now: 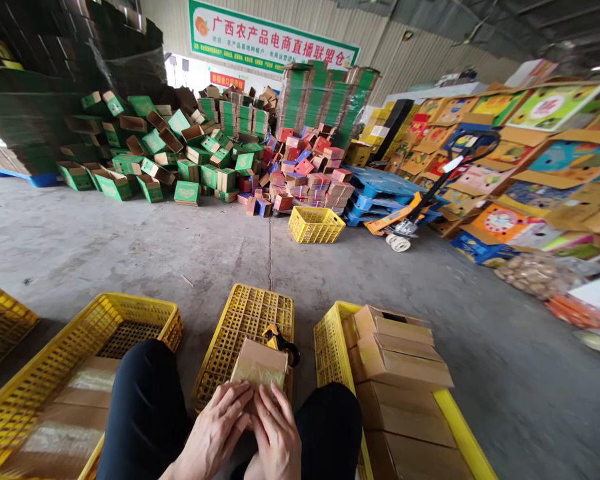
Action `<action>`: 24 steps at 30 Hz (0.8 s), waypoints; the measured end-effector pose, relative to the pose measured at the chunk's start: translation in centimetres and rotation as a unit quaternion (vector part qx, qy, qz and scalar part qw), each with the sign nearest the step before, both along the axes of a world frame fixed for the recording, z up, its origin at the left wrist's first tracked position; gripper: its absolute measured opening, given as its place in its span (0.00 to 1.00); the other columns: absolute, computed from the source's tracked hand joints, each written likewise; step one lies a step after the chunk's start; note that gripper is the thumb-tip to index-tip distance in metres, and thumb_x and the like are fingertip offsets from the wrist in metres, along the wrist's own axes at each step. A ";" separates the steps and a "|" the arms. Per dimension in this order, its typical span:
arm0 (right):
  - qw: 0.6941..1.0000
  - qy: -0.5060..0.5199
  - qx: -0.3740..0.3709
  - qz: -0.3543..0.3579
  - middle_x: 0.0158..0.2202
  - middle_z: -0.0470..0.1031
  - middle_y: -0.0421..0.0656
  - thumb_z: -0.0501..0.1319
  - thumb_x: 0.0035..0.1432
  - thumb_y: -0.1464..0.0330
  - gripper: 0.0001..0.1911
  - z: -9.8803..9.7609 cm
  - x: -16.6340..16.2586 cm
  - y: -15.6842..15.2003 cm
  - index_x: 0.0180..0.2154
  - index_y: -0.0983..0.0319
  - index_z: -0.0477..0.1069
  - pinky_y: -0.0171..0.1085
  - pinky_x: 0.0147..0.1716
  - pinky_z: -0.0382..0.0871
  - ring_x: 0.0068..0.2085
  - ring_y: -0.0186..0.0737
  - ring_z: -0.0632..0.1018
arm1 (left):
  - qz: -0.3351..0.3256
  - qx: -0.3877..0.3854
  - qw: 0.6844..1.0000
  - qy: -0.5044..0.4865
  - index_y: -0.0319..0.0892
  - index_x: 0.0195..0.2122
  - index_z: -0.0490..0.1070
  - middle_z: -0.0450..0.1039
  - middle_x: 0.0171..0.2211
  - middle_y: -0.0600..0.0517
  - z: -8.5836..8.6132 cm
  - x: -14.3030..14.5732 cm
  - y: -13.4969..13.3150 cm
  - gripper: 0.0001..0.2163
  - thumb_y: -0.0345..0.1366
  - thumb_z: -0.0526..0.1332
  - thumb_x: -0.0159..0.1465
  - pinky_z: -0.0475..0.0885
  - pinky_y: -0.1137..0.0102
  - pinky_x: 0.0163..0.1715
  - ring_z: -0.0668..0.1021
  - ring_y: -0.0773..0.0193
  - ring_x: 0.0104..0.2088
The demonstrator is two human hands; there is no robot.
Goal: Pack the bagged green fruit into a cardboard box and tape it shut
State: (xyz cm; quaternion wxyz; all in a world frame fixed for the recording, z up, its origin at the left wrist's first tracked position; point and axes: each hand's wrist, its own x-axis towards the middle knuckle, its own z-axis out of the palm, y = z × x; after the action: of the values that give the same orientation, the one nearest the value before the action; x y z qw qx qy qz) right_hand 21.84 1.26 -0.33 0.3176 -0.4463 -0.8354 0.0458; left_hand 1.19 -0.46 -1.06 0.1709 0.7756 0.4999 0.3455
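Between my knees, a small cardboard box [261,360] with clear packing tape across it rests over an overturned yellow plastic crate [250,307]. My left hand [216,423] presses its fingers on the near end of the box, and my right hand [276,432] grips the same end beside it. The two hands nearly meet; their thumbs are partly hidden. Just behind the box lies an orange and black tape dispenser [281,343]. Taped boxes [75,407] lie in a yellow crate [145,303] at left. Untaped-looking cardboard boxes [405,400] fill a yellow crate [330,340] at right.
Another yellow crate [0,320] sits at far left, and one [317,225] stands ahead on the concrete floor. Beyond are heaps of green boxes [187,192], blue pallets [380,190], an orange pallet jack [403,217] and stacked fruit cartons [510,220].
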 end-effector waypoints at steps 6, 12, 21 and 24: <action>1.000 0.024 0.018 -0.002 0.60 0.80 0.43 0.58 0.73 0.69 0.22 -0.2 1.0 -0.4 0.66 0.53 0.71 0.47 0.53 0.84 0.59 0.51 0.81 | 0.019 0.011 1.000 0.005 0.53 0.69 0.67 0.74 0.63 0.48 0.6 -0.5 0.1 0.23 0.41 0.58 0.74 0.74 0.55 0.64 0.74 0.49 0.63; 0.997 0.063 0.020 -0.035 0.58 0.81 0.46 0.58 0.73 0.67 0.21 0.6 0.6 -0.6 0.65 0.53 0.72 0.48 0.51 0.84 0.57 0.51 0.82 | 0.067 0.030 0.996 0.046 0.50 0.67 0.71 0.78 0.57 0.43 1.3 1.1 0.6 0.21 0.44 0.58 0.74 0.77 0.52 0.58 0.78 0.48 0.55; 0.998 0.060 0.016 -0.009 0.62 0.78 0.44 0.57 0.74 0.69 0.26 0.8 0.4 -0.5 0.70 0.51 0.65 0.48 0.51 0.83 0.56 0.50 0.82 | 0.038 0.117 0.984 0.130 0.46 0.71 0.64 0.68 0.69 0.46 1.4 1.5 1.4 0.24 0.45 0.54 0.76 0.68 0.58 0.67 0.72 0.53 0.67; 0.996 0.081 0.013 -0.020 0.63 0.76 0.44 0.56 0.74 0.70 0.27 0.0 0.3 -0.7 0.70 0.51 0.63 0.49 0.52 0.83 0.58 0.50 0.81 | 0.032 0.121 0.977 0.173 0.46 0.74 0.59 0.63 0.72 0.47 1.3 1.3 1.3 0.29 0.52 0.54 0.75 0.67 0.58 0.67 0.68 0.50 0.70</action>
State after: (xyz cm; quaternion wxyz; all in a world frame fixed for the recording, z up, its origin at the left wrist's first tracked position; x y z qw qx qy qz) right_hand 22.16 0.55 -0.34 0.3905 -0.4535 -0.7986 0.0648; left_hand 2.45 0.84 0.26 -0.0247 0.8223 0.5009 0.2691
